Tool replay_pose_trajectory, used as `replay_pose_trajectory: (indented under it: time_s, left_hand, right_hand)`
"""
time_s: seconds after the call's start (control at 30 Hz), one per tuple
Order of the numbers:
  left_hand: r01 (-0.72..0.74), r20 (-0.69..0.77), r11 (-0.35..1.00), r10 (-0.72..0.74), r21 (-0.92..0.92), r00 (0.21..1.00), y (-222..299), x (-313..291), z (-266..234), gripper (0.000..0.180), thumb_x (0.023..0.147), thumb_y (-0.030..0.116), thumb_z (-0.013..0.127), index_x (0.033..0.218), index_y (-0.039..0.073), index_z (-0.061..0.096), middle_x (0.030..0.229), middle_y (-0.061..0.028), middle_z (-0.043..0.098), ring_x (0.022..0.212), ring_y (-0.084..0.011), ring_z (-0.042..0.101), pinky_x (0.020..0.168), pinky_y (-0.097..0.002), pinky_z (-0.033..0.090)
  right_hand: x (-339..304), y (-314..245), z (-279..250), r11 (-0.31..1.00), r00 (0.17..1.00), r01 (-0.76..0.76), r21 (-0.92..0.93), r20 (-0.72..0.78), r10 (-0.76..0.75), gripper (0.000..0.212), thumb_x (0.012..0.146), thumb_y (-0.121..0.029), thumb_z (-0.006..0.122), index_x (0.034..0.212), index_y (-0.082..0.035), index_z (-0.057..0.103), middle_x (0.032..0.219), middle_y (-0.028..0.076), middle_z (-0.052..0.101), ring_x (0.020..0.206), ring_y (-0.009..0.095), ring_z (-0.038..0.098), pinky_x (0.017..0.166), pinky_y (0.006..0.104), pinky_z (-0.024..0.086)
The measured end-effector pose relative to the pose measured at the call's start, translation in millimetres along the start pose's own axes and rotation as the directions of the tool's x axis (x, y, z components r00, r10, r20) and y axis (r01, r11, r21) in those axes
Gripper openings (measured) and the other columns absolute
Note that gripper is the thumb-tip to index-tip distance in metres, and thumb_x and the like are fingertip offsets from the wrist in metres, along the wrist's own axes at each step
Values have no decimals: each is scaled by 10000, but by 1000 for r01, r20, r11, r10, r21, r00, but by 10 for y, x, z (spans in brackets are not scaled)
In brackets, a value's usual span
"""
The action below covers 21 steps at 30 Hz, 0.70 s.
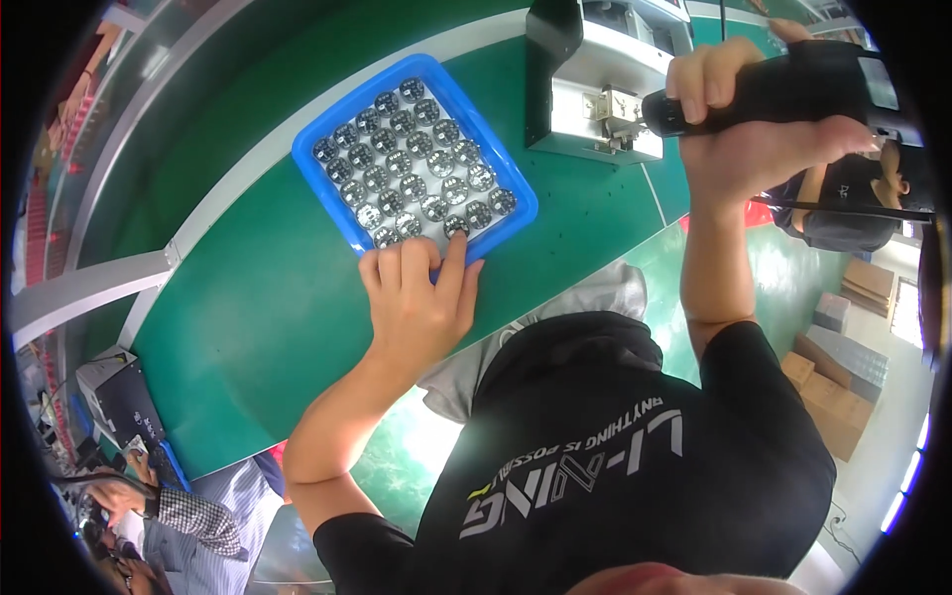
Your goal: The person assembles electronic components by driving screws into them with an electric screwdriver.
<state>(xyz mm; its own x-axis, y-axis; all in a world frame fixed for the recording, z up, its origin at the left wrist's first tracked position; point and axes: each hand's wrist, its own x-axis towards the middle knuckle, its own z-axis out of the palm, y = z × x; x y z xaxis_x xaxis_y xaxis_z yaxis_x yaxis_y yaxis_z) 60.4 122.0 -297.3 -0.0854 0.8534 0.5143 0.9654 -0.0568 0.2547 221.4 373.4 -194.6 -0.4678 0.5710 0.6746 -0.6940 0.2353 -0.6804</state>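
Observation:
A blue rectangular tray (315, 188) lies on the green table, with rows of small round silvery circuit discs (397, 164) on its white bottom. At its near edge, my left hand (416, 302) rests with fingers bent over the rim. The index fingertip touches one disc (456, 226) near the corner; the thumb stands apart. Raised at the right, my right hand (729, 114) is wrapped round a black electric screwdriver (793, 87). Its nose points left, close to the metal fitting (620, 111) on a boxy machine (570, 74). The fitting partly hides the tool's tip.
The green table (238, 337) has a pale curved rim. A dark box-shaped device (119, 397) stands at the lower left, beside another person's hand (124, 491) and checked sleeve. Another person in black (843, 203) is at the right, near cardboard boxes (828, 402).

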Motion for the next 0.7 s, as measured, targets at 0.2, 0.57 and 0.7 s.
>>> replay_pose_trajectory:
  time_s: [0.2,0.57,0.7]
  left_hand:
    - [16,14,999,-16,31,1000,23,7,-15,336,730,170,774,1039,48,721,822,-42,414,774,-229,403,728,-392,301]
    - [74,-66,971,-91,-225,994,-87,17,-100,330,664,140,806,963,41,708,816,-43,442,755,-233,415,688,-380,304]
    - [28,-82,958,-54,-285,995,-154,22,-108,316,642,138,803,919,29,695,827,-58,452,759,-244,432,677,-373,299]
  right_hand:
    - [-110,98,299,944,873,-183,-275,-487,28,826,786,-879,316,1134,-135,409,430,67,362,326,183,332,366,291,315]
    - [-178,65,389,952,855,-303,50,-426,294,905,757,-904,307,1199,-123,425,542,51,423,410,163,396,446,304,354]
    - [-417,247,609,967,981,-155,201,146,127,1040,681,-962,325,1331,-155,427,647,39,495,484,160,470,524,319,404]
